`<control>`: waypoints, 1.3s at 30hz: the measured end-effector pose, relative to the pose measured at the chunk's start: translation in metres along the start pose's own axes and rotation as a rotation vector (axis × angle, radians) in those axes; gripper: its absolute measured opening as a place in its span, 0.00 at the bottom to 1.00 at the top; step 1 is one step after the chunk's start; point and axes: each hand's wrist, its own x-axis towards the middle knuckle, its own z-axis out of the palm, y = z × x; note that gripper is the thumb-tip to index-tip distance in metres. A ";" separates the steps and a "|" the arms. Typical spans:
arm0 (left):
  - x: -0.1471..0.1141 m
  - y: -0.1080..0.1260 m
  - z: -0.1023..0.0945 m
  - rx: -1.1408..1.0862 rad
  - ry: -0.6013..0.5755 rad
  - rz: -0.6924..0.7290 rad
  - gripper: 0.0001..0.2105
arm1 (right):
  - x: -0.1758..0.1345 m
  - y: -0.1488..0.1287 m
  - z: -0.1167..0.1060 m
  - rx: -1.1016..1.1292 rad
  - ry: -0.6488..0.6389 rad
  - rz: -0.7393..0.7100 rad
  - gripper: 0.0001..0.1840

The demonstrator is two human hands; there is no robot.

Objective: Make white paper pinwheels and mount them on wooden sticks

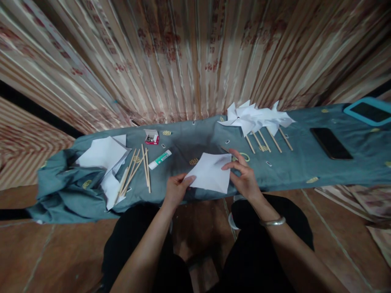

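Observation:
A white sheet of paper (210, 173) is held over the front part of the cloth-covered table. My left hand (177, 190) pinches its left corner, thumb on top. At the right edge, my right hand (244, 177) grips the sheet between its fingers, with the index finger raised off it. Scissors (244, 157) with pale green handles lie just behind my right hand, partly covered. Left of the sheet rests a green and white glue stick (160, 159). Beyond the scissors, several white paper pinwheels (259, 116) on wooden sticks lie overlapping in a row.
Loose white paper (102, 154) is piled at the left, with several wooden sticks (132, 171) partly on it. An open small red box (152, 137) holds tiny metal pieces. A black phone (331, 143) and a blue-framed tablet (369, 111) lie right. A curtain (189, 57) hangs behind the table.

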 end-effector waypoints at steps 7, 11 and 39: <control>0.000 0.003 0.004 -0.040 0.076 0.052 0.15 | 0.008 0.009 -0.006 0.341 0.124 0.378 0.23; -0.002 0.004 0.005 -0.031 0.046 0.050 0.13 | 0.012 0.008 -0.002 0.540 0.058 0.531 0.30; -0.017 0.012 -0.045 -0.300 0.258 -0.023 0.21 | 0.031 0.045 -0.009 -0.907 -0.015 0.020 0.23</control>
